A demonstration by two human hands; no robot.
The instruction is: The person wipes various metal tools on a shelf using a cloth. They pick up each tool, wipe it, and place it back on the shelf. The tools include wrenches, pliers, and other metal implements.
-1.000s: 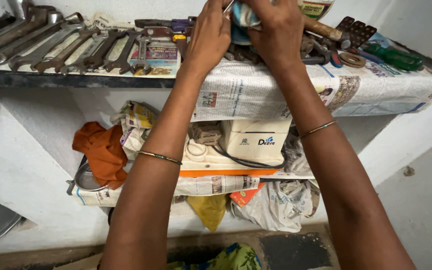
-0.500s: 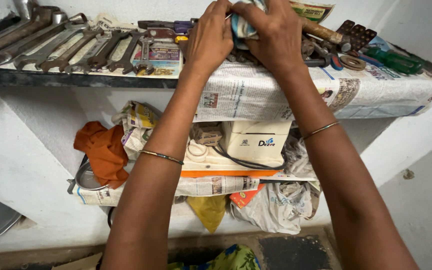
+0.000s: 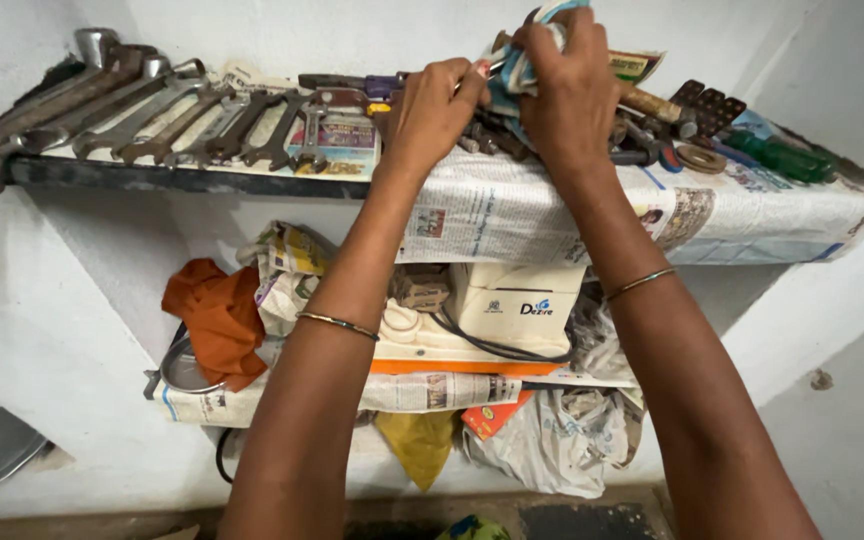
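Observation:
Both arms reach up to the top shelf (image 3: 192, 178). My right hand (image 3: 572, 95) is closed around a light blue and white cloth (image 3: 514, 68) bunched over a small metal tool. My left hand (image 3: 430, 112) pinches the thin metal end that sticks out of the cloth on the left side. The two hands meet above the newspaper (image 3: 512, 215) that lines the shelf. Most of the wrapped tool is hidden by the cloth and my fingers. Each wrist carries a thin metal bangle.
A row of spanners (image 3: 202, 125) lies at the shelf's left. Screwdrivers (image 3: 772, 155), a wooden handle and small parts clutter the right. On the lower shelf sit an orange cloth (image 3: 217, 320), a white box (image 3: 512, 305), cable, paper and bags.
Both hands have risen slightly with the cloth-wrapped tool, and the cloth shows more above my right hand. The shelves look the same.

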